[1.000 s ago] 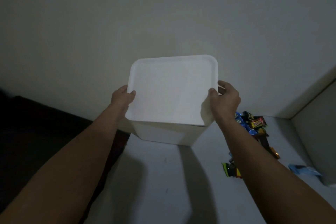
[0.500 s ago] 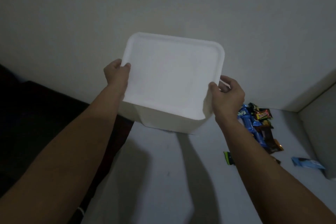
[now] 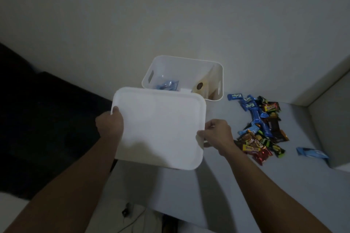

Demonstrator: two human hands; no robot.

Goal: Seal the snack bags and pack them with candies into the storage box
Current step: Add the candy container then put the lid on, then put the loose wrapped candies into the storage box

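**Storage box open, lid held in both hands**

Item 1: white lid [image 3: 161, 128]. Flat, rounded corners, raised rim. Held clear of the box, in front of it and covering its near edge from the camera. The left hand [image 3: 109, 125] grips the lid's left edge, thumb curled over the top near the corner. The right hand [image 3: 216, 134] pinches the right edge, fingers curled around the rim.

Item 2: white storage box [image 3: 217, 73]. Stands upright on the pale grey surface [image 3: 236, 185], close to the wall, top uncovered. Slot handles are cut into its left and right walls.

Item 3: blue snack bag [image 3: 167, 85]. Inside the box, on the left side; lower part hidden by the lid. Whether it is sealed cannot be told.

Item 4: tan snack bag [image 3: 203, 85] with a dark round mark. Inside the box, leaning against the right wall.

Item 5: heap of wrapped candies [image 3: 259, 128]. On the surface to the right of the box and just beside the right hand; blue, red, yellow, green and brown wrappers, loosely piled.

Item 6: single blue packet [image 3: 311, 153]. Lies apart from the heap, farther right.
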